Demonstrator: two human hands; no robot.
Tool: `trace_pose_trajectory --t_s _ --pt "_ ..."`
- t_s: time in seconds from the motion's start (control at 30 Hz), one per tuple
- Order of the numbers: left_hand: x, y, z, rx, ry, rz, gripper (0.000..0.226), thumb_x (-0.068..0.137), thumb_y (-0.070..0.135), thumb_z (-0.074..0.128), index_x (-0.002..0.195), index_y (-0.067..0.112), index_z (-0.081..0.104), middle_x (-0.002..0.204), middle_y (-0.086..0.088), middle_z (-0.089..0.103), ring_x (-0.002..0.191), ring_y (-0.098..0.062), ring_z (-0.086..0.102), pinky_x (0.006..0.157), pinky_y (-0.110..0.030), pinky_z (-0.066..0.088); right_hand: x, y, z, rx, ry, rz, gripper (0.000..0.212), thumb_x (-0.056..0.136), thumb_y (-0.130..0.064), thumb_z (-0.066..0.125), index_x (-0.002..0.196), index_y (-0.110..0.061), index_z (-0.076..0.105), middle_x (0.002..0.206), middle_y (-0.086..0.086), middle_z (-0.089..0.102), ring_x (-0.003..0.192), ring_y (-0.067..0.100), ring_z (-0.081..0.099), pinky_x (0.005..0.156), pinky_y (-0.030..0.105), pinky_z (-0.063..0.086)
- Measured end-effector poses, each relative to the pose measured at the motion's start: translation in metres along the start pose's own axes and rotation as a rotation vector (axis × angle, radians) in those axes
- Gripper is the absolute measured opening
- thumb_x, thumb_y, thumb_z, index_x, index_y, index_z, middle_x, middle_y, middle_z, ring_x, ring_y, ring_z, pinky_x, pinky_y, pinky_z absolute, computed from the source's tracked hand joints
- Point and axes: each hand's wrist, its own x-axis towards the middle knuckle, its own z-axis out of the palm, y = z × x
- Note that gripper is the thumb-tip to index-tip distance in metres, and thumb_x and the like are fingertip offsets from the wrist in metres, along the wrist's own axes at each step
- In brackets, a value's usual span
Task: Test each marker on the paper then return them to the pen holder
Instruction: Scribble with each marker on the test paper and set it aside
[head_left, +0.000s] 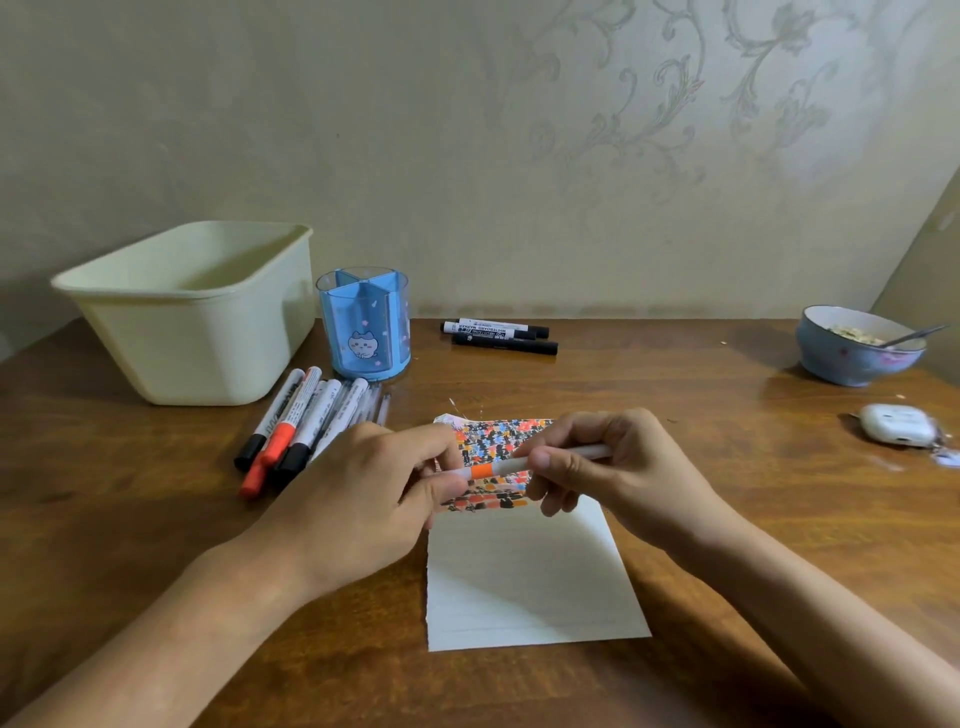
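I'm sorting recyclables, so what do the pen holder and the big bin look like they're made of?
Pen holder: probably clear blue plastic, glossy; its inner dividers show through the wall. Bin: likely opaque cream plastic, smooth, with a moulded rolled rim.

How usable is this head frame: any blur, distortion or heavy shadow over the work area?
Head view: wide-angle bending shows at the edges, where the table edge curves; the earbud case at right is smeared; the hands cast soft shadows on the paper; the marker they hold stays readable.
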Motion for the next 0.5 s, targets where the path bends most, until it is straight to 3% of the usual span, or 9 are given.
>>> trace_pose_trajectory --t_s 0.17,0.27,0.37,0.5 --pt "0.001 0.000 -0.009 0.101 -0.148 0.095 0.040 0.076 0.071 0.058 0.071 0.031 0.062 0.061 0.009 0.057 0.064 -0.012 0.055 0.053 -0.018 0.034 0.001 -0.002 0.003 -0.088 -0.157 -0.016 0.018 0.085 -0.034 0.073 0.090 -0.017 0.070 0.073 0.009 0.072 0.059 0.021 0.062 0.055 0.030 0.050" --pt "0.001 0.001 -0.003 0.077 -0.224 0.100 0.027 0.085 0.059 0.064 0.080 0.032 0.062 0.066 0.005 0.059 0.065 -0.014 0.055 0.054 -0.019 0.034 0.000 0.002 0.004 -0.082 -0.126 -0.004 0.031 0.081 -0.031 0.077 0.100 -0.017 0.057 0.071 0.009 0.072 0.056 0.015 0.061 0.054 0.027 0.050" --pt "0.002 0.000 -0.006 0.024 -0.251 0.080 0.010 0.094 0.043 0.062 0.100 0.037 0.058 0.067 0.003 0.059 0.061 -0.013 0.053 0.056 -0.019 0.036 0.004 0.008 0.001 -0.044 -0.054 0.017 0.049 0.077 -0.032 0.077 0.118 -0.022 0.053 0.077 0.006 0.073 0.064 0.016 0.065 0.062 0.032 0.055" --pt "0.005 -0.022 -0.025 0.117 -0.055 0.024 0.020 0.096 0.036 0.058 0.112 0.043 0.047 0.064 0.002 0.058 0.056 -0.014 0.051 0.056 -0.030 0.041 0.006 0.017 -0.006 -0.154 0.044 0.021 0.049 0.082 -0.042 0.069 0.127 -0.028 0.055 0.080 0.002 0.073 0.066 0.014 0.067 0.064 0.031 0.055"
